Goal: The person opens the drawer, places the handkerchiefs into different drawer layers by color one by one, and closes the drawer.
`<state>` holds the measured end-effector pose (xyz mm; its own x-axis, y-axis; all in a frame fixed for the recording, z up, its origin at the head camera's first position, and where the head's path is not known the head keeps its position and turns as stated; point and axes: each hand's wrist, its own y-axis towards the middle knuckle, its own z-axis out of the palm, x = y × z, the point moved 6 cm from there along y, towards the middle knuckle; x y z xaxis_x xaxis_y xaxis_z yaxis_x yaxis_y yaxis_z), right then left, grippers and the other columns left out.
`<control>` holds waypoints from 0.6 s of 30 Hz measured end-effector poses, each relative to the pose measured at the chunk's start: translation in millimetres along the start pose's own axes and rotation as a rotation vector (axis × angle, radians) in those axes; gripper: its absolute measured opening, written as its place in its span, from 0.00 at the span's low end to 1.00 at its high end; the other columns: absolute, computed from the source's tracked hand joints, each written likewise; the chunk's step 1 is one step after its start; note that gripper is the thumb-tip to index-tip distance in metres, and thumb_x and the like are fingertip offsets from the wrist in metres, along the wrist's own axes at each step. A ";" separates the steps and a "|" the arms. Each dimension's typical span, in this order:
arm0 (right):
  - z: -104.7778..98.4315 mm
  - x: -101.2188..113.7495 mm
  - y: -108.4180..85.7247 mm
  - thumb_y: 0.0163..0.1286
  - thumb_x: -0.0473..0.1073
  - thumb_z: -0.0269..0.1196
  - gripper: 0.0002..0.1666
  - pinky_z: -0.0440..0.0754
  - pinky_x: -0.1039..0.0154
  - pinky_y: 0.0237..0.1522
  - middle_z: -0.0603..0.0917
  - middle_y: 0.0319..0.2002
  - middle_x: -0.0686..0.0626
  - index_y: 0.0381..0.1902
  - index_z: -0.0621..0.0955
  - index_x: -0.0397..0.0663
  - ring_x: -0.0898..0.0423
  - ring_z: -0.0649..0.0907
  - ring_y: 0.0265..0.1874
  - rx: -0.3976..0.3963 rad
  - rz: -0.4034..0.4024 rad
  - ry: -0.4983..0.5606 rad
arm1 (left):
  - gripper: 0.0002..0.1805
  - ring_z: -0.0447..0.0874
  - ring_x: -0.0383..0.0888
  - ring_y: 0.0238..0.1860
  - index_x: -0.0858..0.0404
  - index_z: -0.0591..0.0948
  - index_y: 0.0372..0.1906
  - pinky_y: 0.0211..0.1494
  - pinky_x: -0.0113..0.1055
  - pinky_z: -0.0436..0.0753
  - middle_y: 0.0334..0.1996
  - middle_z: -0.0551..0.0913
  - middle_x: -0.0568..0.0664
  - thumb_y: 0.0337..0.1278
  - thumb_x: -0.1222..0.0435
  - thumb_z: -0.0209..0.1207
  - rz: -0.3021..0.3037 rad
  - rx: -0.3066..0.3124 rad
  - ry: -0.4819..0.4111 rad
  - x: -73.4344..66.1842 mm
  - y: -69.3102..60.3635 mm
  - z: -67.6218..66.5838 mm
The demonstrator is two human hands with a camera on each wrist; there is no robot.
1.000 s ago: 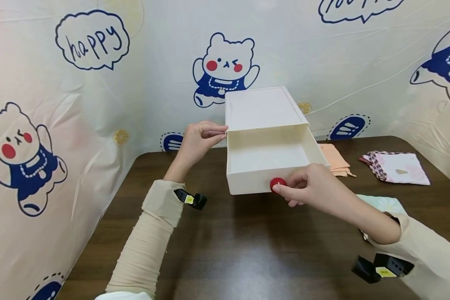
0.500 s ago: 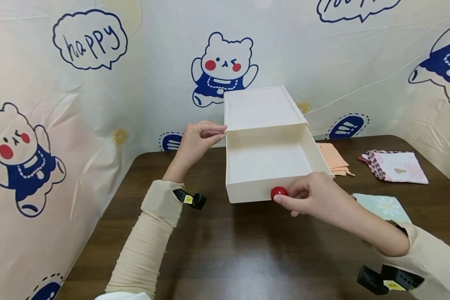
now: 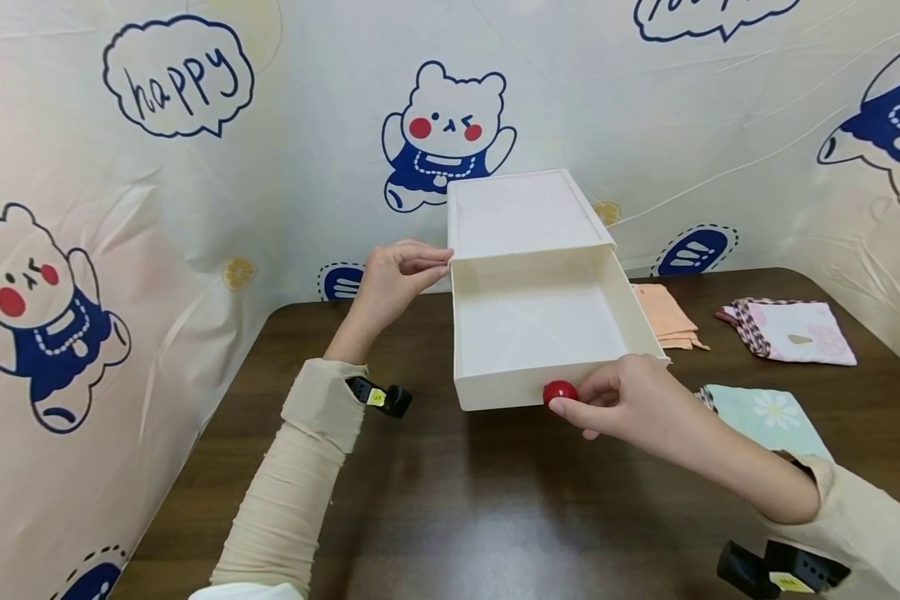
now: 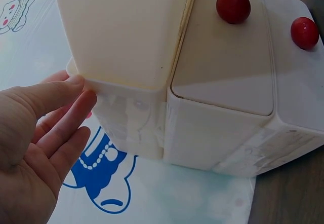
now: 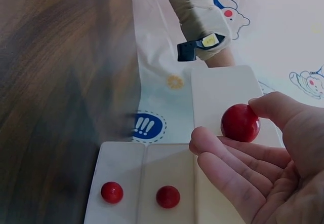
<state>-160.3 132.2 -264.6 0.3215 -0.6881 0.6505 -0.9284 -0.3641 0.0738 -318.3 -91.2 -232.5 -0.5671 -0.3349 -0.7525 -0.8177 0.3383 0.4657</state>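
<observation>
Brown wooden tabletop (image 3: 420, 517); our left hand (image 3: 393, 275) pinches white cabinet's (image 3: 528, 215) edge, right hand (image 3: 637, 404) round red knob (image 3: 559, 391); drawer (image 3: 502, 388) juts near.

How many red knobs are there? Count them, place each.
3: top knob on the open top drawer, held by the right hand; middle knob on the shut middle drawer; bottom knob on the shut bottom drawer. Right wrist view shows all.

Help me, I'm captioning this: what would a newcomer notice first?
Likely the open white drawer, near the centre of the head view. Next, its red knob, held by the right hand. Behind the cabinet, a winking cartoon bear on the backdrop.
</observation>
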 end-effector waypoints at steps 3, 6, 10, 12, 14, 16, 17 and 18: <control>1.3 -1.2 -0.6 0.61 0.58 0.61 0.17 0.73 0.66 0.19 0.80 0.15 0.62 0.23 0.84 0.55 0.63 0.78 0.19 0.002 0.010 0.021 | 0.13 0.82 0.44 0.40 0.66 0.84 0.43 0.42 0.31 0.81 0.40 0.81 0.53 0.49 0.70 0.64 0.001 -0.001 0.002 -0.2 0.1 0.1; 2.4 -3.0 -1.2 0.60 0.58 0.62 0.18 0.76 0.65 0.22 0.82 0.18 0.61 0.26 0.85 0.51 0.62 0.80 0.20 0.013 0.032 0.065 | 0.13 0.82 0.44 0.40 0.66 0.84 0.43 0.42 0.31 0.81 0.40 0.81 0.54 0.49 0.70 0.64 0.003 -0.001 0.001 -1.3 0.0 0.2; 3.7 -5.2 -2.1 0.60 0.57 0.63 0.19 0.78 0.64 0.25 0.83 0.22 0.57 0.31 0.85 0.47 0.60 0.81 0.21 0.026 0.059 0.111 | 0.13 0.83 0.45 0.40 0.66 0.83 0.43 0.43 0.31 0.81 0.40 0.82 0.54 0.49 0.71 0.64 0.006 -0.001 0.001 -3.4 -0.4 0.0; 4.2 -5.5 -2.3 0.60 0.56 0.63 0.19 0.79 0.64 0.25 0.83 0.23 0.57 0.32 0.85 0.46 0.60 0.81 0.22 0.029 0.057 0.118 | 0.13 0.83 0.45 0.40 0.66 0.83 0.43 0.43 0.31 0.81 0.40 0.82 0.54 0.49 0.71 0.64 0.007 -0.002 0.003 -3.3 -0.2 -0.1; 4.5 -5.1 -2.4 0.61 0.56 0.62 0.19 0.79 0.65 0.24 0.83 0.22 0.57 0.32 0.85 0.45 0.60 0.81 0.21 0.031 0.043 0.116 | 0.13 0.83 0.45 0.40 0.66 0.83 0.43 0.43 0.31 0.81 0.40 0.82 0.54 0.49 0.71 0.64 0.008 -0.001 0.005 -3.3 -0.4 0.0; 4.4 -4.2 -2.6 0.61 0.55 0.62 0.19 0.79 0.65 0.24 0.82 0.22 0.57 0.32 0.84 0.44 0.61 0.80 0.21 0.038 0.022 0.117 | 0.13 0.82 0.45 0.40 0.66 0.83 0.43 0.43 0.31 0.81 0.40 0.82 0.54 0.49 0.71 0.64 0.008 -0.001 0.005 -2.8 -0.4 0.1; 4.2 -3.9 -2.7 0.61 0.55 0.62 0.19 0.80 0.65 0.24 0.82 0.22 0.57 0.33 0.84 0.44 0.61 0.80 0.21 0.043 0.013 0.116 | 0.13 0.82 0.45 0.40 0.66 0.83 0.43 0.43 0.31 0.81 0.40 0.82 0.54 0.49 0.71 0.64 0.008 -0.001 0.006 -2.6 -0.5 0.2; 3.9 -3.5 -2.9 0.61 0.55 0.62 0.19 0.80 0.66 0.24 0.82 0.22 0.57 0.33 0.84 0.44 0.61 0.80 0.21 0.050 0.005 0.111 | 0.13 0.82 0.45 0.40 0.66 0.83 0.43 0.43 0.31 0.81 0.40 0.82 0.54 0.49 0.71 0.64 0.008 -0.001 0.006 -2.5 -0.6 0.2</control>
<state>-158.0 133.2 -270.1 0.2917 -0.6170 0.7309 -0.9187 -0.3934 0.0346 -316.3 -90.3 -231.0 -0.5739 -0.3377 -0.7461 -0.8134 0.3403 0.4718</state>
